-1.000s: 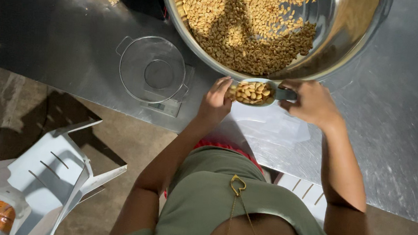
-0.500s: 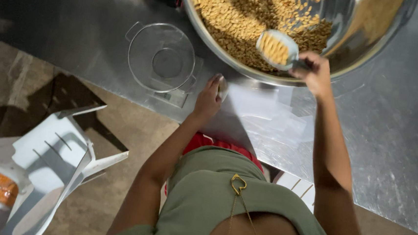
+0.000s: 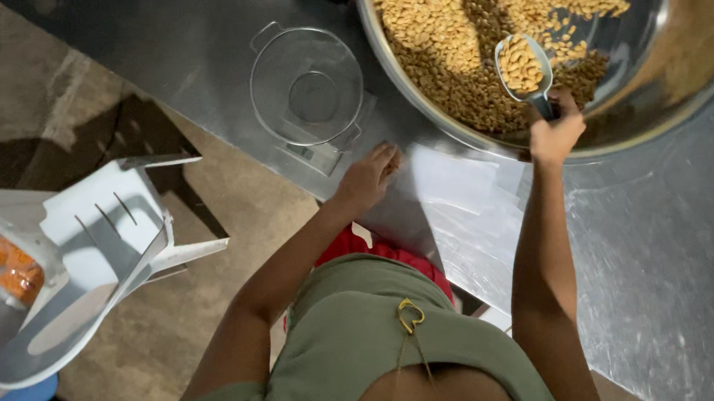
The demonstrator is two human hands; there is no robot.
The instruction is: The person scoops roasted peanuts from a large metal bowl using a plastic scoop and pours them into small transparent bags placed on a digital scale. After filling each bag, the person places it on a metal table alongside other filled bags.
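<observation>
Steel table (image 3: 662,272), scuffed and reflective, carries everything in play. Big round metal bowl (image 3: 631,119) sits at the far edge of the view, partly cut off by the frame, holding a deep heap of peanuts (image 3: 436,30), tan where lit and darker in the shadowed band through the middle.

Right hand (image 3: 556,131) is at the bowl's near rim, fingers curled tight round the handle of a small metal scoop (image 3: 524,68). Scoop is inside the bowl, above the heap, mouth up, loaded level with peanuts. Handle mostly hidden by the fist.

Left hand (image 3: 367,176) lies palm down on the table, fingers together and extended, holding nothing. Fingertips touch the edge of a clear plastic bag (image 3: 457,199) lying flat on the steel between the two arms, just below the bowl rim.

Clear round container with side lugs (image 3: 306,86) sits on a small square platform, likely a scale, just left of the bowl and just beyond the left hand, not touching it. Nothing in it.

Off the table: white plastic chair (image 3: 103,241) on a brownish floor at lower left. Something orange in clear wrapping (image 3: 13,273) sits at the far left edge, too cropped to identify. Person wears an olive green top (image 3: 364,343) with red cloth showing beneath it.
</observation>
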